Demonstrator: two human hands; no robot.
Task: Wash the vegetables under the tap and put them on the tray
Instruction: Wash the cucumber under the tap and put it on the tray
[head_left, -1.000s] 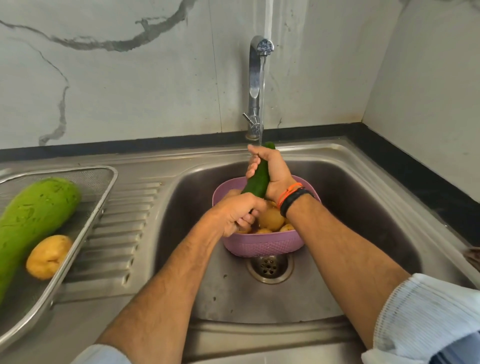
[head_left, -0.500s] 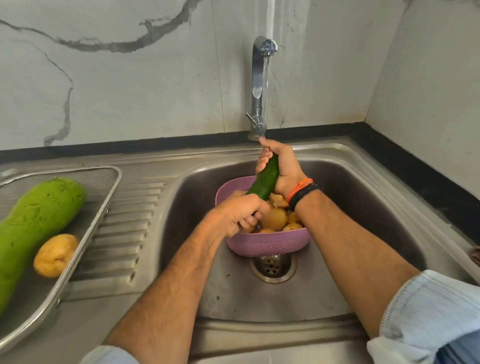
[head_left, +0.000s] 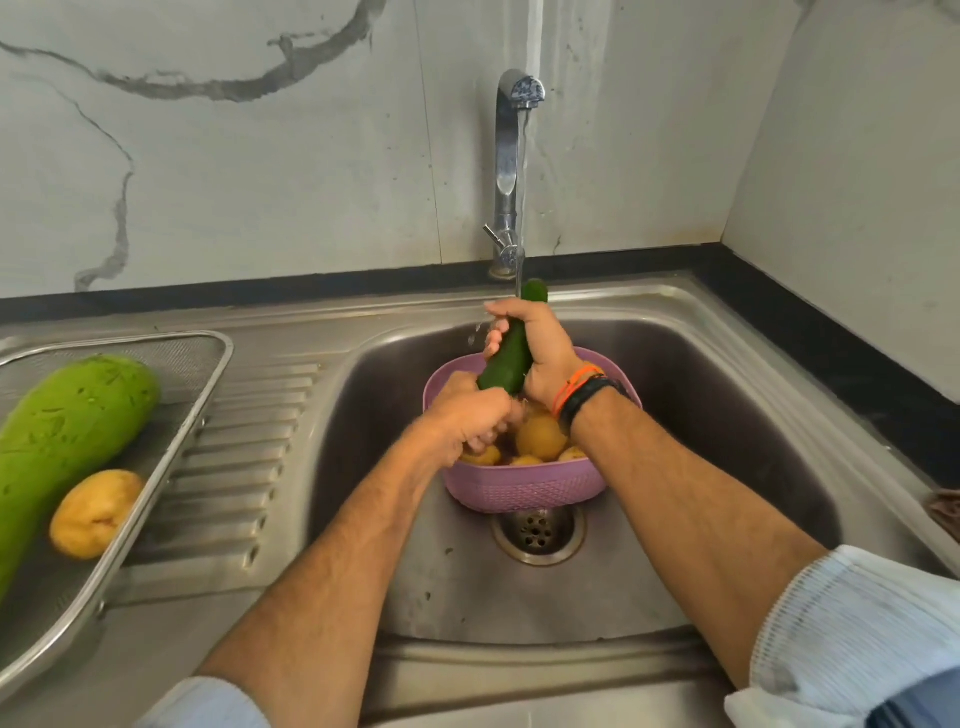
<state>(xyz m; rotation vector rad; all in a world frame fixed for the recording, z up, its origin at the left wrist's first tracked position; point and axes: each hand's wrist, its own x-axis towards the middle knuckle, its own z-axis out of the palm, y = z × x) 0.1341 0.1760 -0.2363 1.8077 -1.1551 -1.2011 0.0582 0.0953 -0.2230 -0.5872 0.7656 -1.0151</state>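
Note:
A dark green cucumber (head_left: 511, 356) is held tilted under the running tap (head_left: 511, 166), over a pink basket (head_left: 524, 488) in the sink. My right hand (head_left: 540, 353) grips its upper part, and the tip pokes out above the fingers. My left hand (head_left: 475, 415) grips its lower end. Several potatoes (head_left: 540, 439) lie in the basket. On the left, the metal mesh tray (head_left: 208, 364) holds a big light-green gourd (head_left: 67, 441) and one potato (head_left: 93, 512).
The steel sink basin (head_left: 727, 415) has a drain (head_left: 537, 532) just in front of the basket. A ribbed draining board (head_left: 234, 467) lies between tray and basin. A marble wall stands behind, and a black counter edge (head_left: 831, 353) runs along the right.
My right hand has slid down the cucumber, so its top end now shows above my fingers under the water stream. The left hand stays on the lower end.

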